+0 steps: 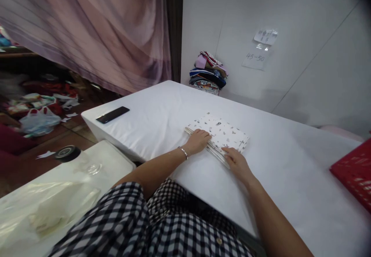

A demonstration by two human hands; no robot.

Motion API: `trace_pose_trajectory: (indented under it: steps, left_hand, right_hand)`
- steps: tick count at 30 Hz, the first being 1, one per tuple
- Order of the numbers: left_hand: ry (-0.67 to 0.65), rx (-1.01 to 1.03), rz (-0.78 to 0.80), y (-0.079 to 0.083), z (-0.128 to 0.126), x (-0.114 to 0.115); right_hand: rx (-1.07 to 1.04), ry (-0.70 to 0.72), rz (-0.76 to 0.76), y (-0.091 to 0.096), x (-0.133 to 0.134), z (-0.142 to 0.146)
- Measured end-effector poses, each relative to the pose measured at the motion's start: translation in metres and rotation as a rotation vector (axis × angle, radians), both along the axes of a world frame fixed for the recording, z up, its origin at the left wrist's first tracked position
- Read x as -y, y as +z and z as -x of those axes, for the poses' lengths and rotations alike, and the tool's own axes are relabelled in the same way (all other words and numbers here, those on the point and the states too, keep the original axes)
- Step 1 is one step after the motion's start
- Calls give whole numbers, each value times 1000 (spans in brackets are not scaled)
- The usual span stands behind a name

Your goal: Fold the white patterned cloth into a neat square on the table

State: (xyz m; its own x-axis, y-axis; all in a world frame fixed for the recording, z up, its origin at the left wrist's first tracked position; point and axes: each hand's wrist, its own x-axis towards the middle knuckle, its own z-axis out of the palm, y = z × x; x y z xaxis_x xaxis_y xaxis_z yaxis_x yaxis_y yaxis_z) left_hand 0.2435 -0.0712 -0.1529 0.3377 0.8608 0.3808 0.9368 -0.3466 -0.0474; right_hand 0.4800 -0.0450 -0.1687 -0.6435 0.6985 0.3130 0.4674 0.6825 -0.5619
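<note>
A folded white cloth point(222, 131) with a small grey and brown print lies on the white-covered table in front of me. Its stacked layers show along the near edge. My left hand point(198, 140), with a bracelet at the wrist, grips the left part of that edge, its fingers bent over the top. Farther right, my right hand point(236, 161) pinches the same near edge, fingers on top. The undersides of both hands are hidden, so the thumbs cannot be made out clearly.
A black phone point(113, 114) lies on the table's left point(150, 106). At right is a red plastic basket point(355, 168). Folded clothes point(208, 73) are piled by the wall. A lower white surface point(113, 160) at left holds a black tape roll point(67, 154) and plastic bags point(55, 206).
</note>
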Motion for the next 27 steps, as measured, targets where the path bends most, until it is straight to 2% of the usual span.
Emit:
trace_pose_trajectory:
  steps: [4, 8, 15, 20, 24, 27]
  left_hand:
    - [128, -26, -31, -3, 13, -2]
    - [185, -16, -62, -6, 31, -3]
    - [129, 28, 32, -10, 44, -3]
    - [91, 75, 9, -13, 53, -4]
    - [138, 141, 46, -10, 52, -2]
    - [205, 233, 47, 4, 35, -4]
  right_hand:
    - [46, 23, -13, 1, 2, 1]
    - [77, 25, -44, 2, 4, 2]
    - [127, 58, -98, 8, 6, 5]
    - [145, 95, -123, 17, 9, 7]
    - [166, 122, -173, 19, 10, 9]
    - [185, 120, -198, 19, 10, 10]
